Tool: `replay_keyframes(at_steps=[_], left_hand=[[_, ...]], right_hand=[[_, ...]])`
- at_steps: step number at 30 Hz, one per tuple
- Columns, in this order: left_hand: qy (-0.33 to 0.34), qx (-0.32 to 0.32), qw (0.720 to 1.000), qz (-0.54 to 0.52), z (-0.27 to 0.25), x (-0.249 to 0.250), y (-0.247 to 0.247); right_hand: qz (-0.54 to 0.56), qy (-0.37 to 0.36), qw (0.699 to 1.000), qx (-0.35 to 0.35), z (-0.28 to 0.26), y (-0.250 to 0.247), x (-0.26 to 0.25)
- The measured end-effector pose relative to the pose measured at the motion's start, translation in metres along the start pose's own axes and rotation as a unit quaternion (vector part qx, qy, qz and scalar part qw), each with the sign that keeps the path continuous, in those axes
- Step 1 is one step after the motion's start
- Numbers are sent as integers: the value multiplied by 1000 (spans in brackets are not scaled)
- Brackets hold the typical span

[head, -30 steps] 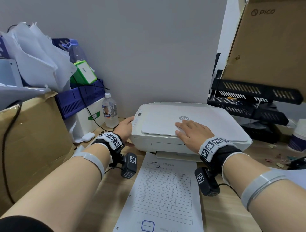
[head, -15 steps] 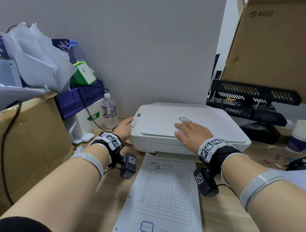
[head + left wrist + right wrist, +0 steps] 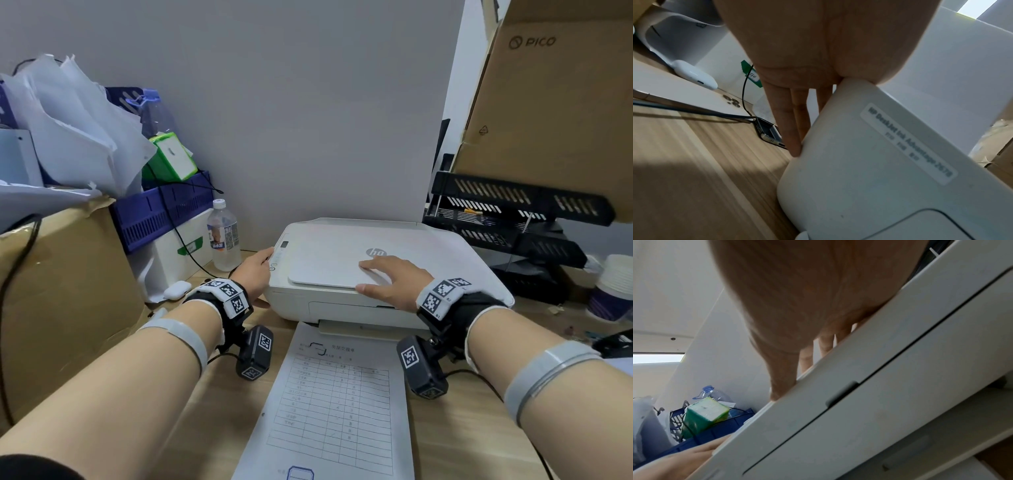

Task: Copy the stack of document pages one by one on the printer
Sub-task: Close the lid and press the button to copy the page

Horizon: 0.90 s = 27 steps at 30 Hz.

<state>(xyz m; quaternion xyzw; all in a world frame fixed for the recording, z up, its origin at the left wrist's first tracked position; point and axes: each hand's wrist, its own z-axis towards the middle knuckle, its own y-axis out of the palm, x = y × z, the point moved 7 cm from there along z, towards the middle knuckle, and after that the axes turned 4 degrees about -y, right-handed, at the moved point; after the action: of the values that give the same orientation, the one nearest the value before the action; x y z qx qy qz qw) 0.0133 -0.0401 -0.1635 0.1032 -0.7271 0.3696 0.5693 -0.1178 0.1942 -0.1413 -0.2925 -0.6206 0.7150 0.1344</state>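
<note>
The printer lid [image 3: 342, 263] is pressed flat by the open right hand [image 3: 390, 281]; the printer's corner at 9 o'clock is steadied by the straight-fingered left hand [image 3: 255, 274]; nothing is gripped.

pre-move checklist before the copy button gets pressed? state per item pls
1. Printer lid closed flat: ok.
2. Right hand flat on the lid front, holding nothing: ok.
3. Left hand at the printer's left front corner, fingers straight along its side, thumb by the button strip: ok.
4. Page loaded on the glass under the lid: cannot tell, lid hides it.
5. Printed form lies on the desk, its top edge at the printer's front slot: ok.
6. Printer powered and ready: cannot tell, display too small to read.
</note>
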Motion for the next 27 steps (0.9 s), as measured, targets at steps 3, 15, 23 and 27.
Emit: replay_keyframes(at_steps=[3,15,23,27], left_hand=[[-19,-7,1000,5,3,-4,-1],[-15,-5,999,40,0,-6,-5],[-33,-26,999,3,5,-8,-3],[-50,-15,999,-14,9,-8,-6]], right_hand=[[38,-2,999,-2,1,-2,2],[35,-2,999,32,-9,-6,-4],[46,11,997,61,-13,-9,-3],[36,27,996,71,-14,-9,1]])
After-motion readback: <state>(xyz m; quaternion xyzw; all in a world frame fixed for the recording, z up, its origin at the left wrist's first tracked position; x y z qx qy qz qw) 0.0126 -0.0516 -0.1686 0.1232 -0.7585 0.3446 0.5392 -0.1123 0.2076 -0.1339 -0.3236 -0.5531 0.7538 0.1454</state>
